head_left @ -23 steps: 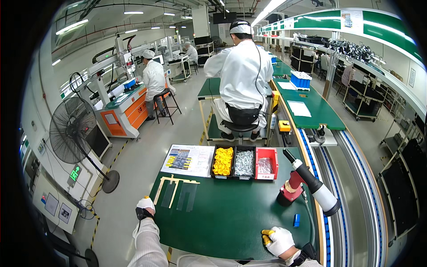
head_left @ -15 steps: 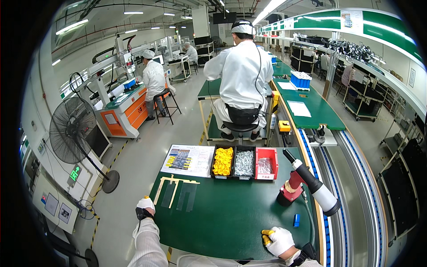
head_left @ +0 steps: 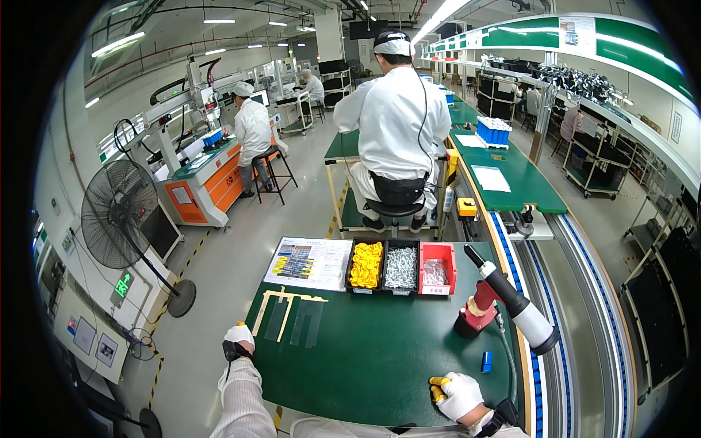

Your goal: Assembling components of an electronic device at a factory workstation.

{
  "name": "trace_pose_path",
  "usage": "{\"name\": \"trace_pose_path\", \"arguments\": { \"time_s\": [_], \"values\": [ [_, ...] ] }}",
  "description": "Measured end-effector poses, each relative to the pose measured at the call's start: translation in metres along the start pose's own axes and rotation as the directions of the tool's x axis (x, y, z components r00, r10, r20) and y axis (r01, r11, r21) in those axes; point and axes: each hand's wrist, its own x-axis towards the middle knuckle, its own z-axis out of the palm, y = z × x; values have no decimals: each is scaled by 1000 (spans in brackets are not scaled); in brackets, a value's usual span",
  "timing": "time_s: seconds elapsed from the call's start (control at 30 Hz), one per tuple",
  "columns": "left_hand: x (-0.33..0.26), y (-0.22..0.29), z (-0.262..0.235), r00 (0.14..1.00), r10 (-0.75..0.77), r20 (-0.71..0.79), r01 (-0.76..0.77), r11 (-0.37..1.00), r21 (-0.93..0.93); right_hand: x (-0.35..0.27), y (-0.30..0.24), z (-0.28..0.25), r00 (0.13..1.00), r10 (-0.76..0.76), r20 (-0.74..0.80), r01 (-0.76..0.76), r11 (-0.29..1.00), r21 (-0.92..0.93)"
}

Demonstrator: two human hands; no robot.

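My left hand, in a white glove with a bit of yellow at the fingers, rests at the left edge of the green table; its fingers are mostly hidden. On the right, near the front edge, my gloved right hand lies on the table. Two yellow-covered fingers there stand slightly apart, with nothing visible between them. Just beyond that hand is a small blue cylinder. Farther back stands a red and black air tool with a hose. Bins of yellow parts and silver screw-like parts sit at the far edge.
A red bin with small clear bags and a printed sheet flank the bins. Tape strips mark the table's left. A conveyor runs along the right. Ahead sits a co-worker on a stool; a fan stands left.
The co-worker ahead has shifted slightly, the head turning a little to the left. My hands and the things on the table look unmoved.
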Motion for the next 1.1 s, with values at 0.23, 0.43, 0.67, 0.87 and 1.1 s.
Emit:
{"name": "trace_pose_path", "arguments": {
  "time_s": [0.23,0.43,0.67,0.87,1.1],
  "values": [
    [-2,7,-3,999,-51,4,51,998,-29,-1,2,0,1000,-2,-2,2,1000,-8],
    [-1,2,-2,1000,-18,5,18,1000,-3,0,-1,-2,1000,-1,-4,1,1000,0],
    [-4,7,-9,999,-28,21,28,1000,-12,-1,1,0,1000,3,-6,-3,1000,-5],
    [-2,5,-9,999,-26,35,26,1000,4,0,-1,-1,1000,0,-10,0,1000,3],
    [-1,4,-6,998,-52,36,52,999,-4,-1,0,0,1000,-10,-5,10,1000,-3]
  ]
}}
